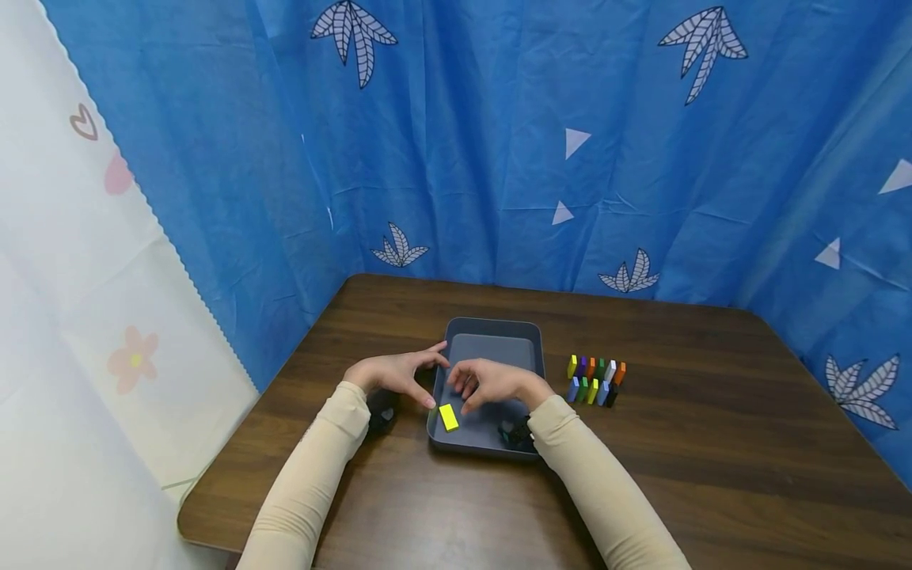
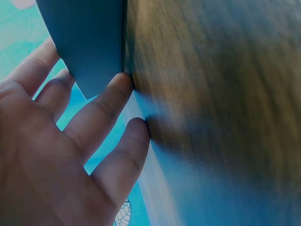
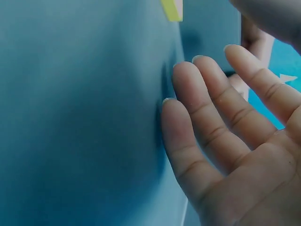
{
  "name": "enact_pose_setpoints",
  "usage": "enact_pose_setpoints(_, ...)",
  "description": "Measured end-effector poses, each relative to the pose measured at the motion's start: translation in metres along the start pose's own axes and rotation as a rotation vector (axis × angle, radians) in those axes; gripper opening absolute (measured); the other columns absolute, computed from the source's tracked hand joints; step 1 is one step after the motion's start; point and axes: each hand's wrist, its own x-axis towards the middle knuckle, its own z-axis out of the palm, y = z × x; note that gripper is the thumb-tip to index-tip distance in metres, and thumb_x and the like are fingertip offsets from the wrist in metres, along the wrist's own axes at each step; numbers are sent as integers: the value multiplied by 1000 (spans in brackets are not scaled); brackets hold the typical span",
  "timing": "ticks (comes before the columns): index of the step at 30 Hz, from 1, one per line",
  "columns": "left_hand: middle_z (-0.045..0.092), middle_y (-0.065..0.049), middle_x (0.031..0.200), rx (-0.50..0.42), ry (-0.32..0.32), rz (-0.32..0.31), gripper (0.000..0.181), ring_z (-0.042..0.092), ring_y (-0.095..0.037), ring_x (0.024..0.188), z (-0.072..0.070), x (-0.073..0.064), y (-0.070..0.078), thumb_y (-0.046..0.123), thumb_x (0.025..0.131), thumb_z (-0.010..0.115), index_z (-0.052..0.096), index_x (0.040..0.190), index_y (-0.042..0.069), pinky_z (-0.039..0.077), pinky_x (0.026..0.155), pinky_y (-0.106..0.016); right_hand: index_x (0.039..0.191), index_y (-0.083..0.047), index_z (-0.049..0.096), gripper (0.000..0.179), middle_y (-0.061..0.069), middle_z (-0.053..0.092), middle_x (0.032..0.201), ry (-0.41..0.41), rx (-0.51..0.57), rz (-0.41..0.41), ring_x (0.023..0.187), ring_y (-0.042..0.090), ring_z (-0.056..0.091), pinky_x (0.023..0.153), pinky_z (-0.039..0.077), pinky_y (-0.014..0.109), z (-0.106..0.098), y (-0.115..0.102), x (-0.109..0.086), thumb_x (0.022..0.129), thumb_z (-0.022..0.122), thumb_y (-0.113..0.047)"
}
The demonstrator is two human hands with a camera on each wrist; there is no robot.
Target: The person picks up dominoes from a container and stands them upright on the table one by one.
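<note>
A dark grey tray [image 1: 492, 443] lies on the wooden table, and a yellow block [image 1: 449, 417] lies flat inside it near the left wall. My left hand [image 1: 399, 372] is at the tray's left side, thumb and fingers spread apart. In the left wrist view its fingers [image 2: 101, 110] rest against the outside of the tray's wall [image 2: 89, 42] and on the table. Over the tray, my right hand [image 1: 502, 381] hangs with loosely bent fingers, holding nothing. The right wrist view has its fingers [image 3: 207, 113] close to the tray floor [image 3: 84, 117], with part of the yellow block [image 3: 173, 9] beyond them.
Right of the tray, several small coloured blocks [image 1: 593, 392] stand on end in two rows on the wooden table [image 1: 712, 412]. A blue curtain [image 1: 499, 142] hangs behind the table, and a white curtain [image 1: 85, 317] hangs to the left.
</note>
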Motion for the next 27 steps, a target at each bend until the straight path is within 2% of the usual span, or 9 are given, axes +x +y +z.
enact_pose_setpoints(15,-3,5,171,-13,-17,-7,79,20,-32,154,-2,-2,1,34,83,82,42,150,21,21,121,-62,130,-9,55,57,3,58,104,-56,-111,72,94,18,52,82,48,28,12,-8,7,80,84,-10)
enact_pose_setpoints(27,-5,3,171,-3,-23,15,78,21,-33,154,-3,-5,3,35,83,83,44,149,19,23,121,-60,123,-14,57,51,2,53,100,-64,-190,99,93,17,50,80,44,29,17,-14,8,81,85,-14)
